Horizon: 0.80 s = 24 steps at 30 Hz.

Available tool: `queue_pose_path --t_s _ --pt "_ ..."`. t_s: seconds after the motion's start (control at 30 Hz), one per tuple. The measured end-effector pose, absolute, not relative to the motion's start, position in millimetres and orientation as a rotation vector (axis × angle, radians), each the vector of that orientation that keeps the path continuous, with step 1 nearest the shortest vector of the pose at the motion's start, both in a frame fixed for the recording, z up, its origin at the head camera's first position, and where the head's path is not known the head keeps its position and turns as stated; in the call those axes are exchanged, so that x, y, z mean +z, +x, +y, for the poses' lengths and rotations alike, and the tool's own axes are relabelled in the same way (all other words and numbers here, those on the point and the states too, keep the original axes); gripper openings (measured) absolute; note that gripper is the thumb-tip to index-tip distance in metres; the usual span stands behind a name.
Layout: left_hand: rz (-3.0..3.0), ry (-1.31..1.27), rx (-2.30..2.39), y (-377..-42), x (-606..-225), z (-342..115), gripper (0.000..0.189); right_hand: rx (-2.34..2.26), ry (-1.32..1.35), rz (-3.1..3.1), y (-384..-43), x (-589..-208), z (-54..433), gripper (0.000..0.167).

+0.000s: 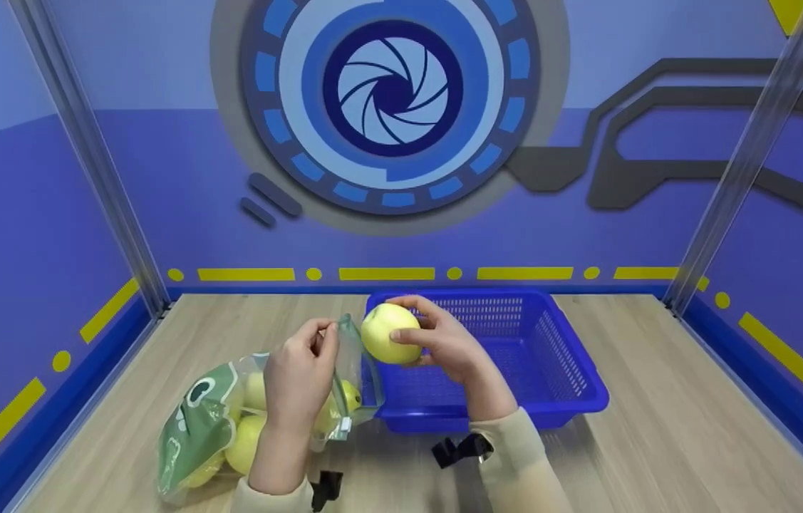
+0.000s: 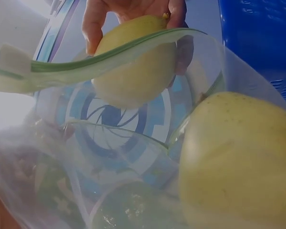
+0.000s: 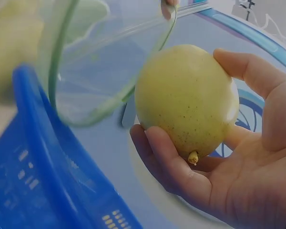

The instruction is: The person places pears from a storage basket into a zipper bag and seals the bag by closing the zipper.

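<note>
My right hand (image 1: pixel 454 349) holds a round yellow-green fruit (image 1: pixel 385 336) between thumb and fingers, over the left end of a blue basket. The right wrist view shows the short stem stub and small dark specks on this fruit (image 3: pixel 186 100). My left hand (image 1: pixel 298 377) pinches the upper edge of a clear zip bag (image 1: pixel 191 420) with a green cartoon print. The bag's mouth gapes toward the held fruit, its green zip strip (image 2: pixel 109 56) crossing in front of that fruit in the left wrist view. Several similar fruits (image 1: pixel 246 442) lie inside the bag.
The blue plastic basket (image 1: pixel 494 415), with slotted walls, stands on the wood-grain table (image 1: pixel 658 399) right of the bag. Blue printed panels (image 1: pixel 159 235) and metal posts (image 1: pixel 95 157) enclose the table at the back and sides.
</note>
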State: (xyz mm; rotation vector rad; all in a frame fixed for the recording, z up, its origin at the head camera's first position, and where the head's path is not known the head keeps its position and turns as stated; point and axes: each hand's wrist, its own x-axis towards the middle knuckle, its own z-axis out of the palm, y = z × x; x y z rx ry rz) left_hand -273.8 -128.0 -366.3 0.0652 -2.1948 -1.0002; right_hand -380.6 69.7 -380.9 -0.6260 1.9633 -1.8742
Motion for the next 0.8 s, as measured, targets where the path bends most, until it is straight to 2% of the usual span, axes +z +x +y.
queue_pose_path --t_s 0.67,0.8 --pt "-2.092 0.064 -0.975 -274 -365 -131 0.011 -1.794 -0.71 2.186 -340 -394 21 0.056" --pt "-2.047 0.039 -0.942 -274 -365 -132 0.011 -1.76 -0.692 2.257 -334 -396 14 0.062"
